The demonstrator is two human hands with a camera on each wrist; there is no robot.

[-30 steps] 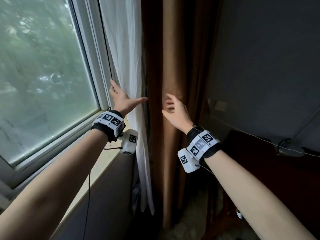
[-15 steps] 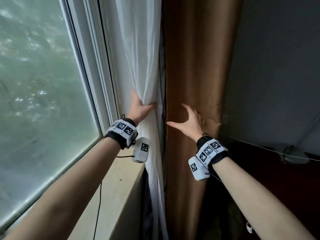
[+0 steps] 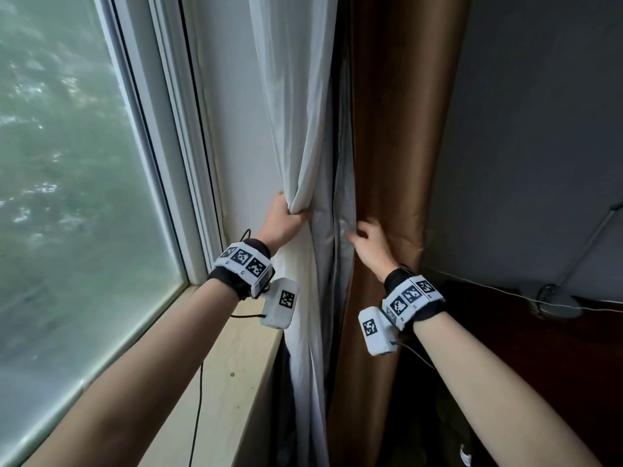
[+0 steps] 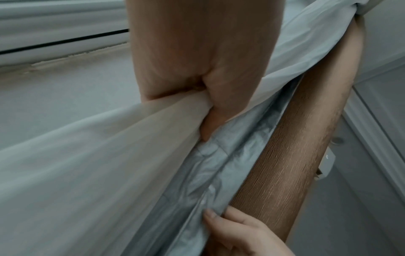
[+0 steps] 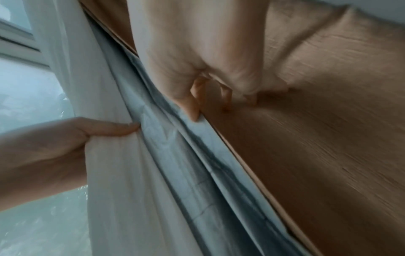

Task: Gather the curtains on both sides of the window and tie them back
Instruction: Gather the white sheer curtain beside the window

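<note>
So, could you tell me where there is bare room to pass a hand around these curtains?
The open way is on the window side, between the window frame and the white sheer curtain, above the sill. It is crowded on the other side: the brown curtain sits against the wall, and the left hand and right hand already grip the folds.

Soft grey daylight enters through the frosted glass window pane [image 3: 67, 197] at nine o'clock, leaving the dark grey wall [image 3: 539, 146] at three o'clock dim. The head view bows straight lines towards its edges. Motion blur smears the brown woven curtain [image 5: 328, 138] in the right wrist view, and both wrist views look soft and grainy.
</note>
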